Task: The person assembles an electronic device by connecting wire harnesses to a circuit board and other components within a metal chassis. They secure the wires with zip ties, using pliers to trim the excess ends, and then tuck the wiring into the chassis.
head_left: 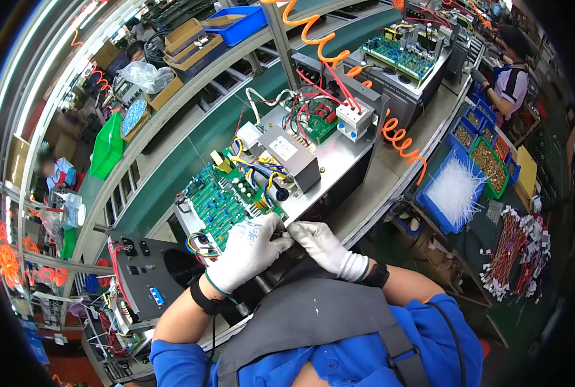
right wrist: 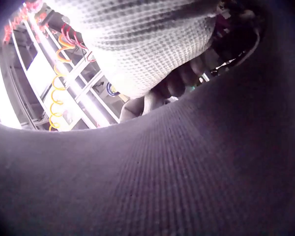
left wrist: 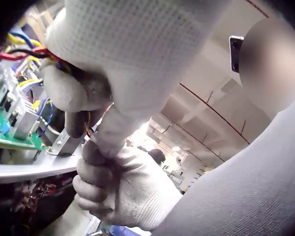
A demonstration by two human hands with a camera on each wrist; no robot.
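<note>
Both hands wear white knit gloves and meet at the front edge of the open unit. The left hand (head_left: 250, 250) curls its fingers round thin twisted wires (left wrist: 88, 120), which run between the two hands in the left wrist view. The right hand (head_left: 326, 248) pinches the lower end of these wires; its fingers (left wrist: 96, 179) are curled in the left wrist view. Just beyond the hands lies a green circuit board (head_left: 219, 203), beside a metal-cased transformer (head_left: 290, 155) with yellow and blue wires. In the right wrist view the glove (right wrist: 147, 54) hides what is held.
A white breaker (head_left: 356, 121) stands at the unit's back right. Orange coiled hoses (head_left: 397, 138) hang beyond it. To the right are blue bins (head_left: 452, 187) of parts and a wire bundle (head_left: 516, 255). Another panelled unit (head_left: 152, 277) stands at left. A person (head_left: 510, 77) works at the far right.
</note>
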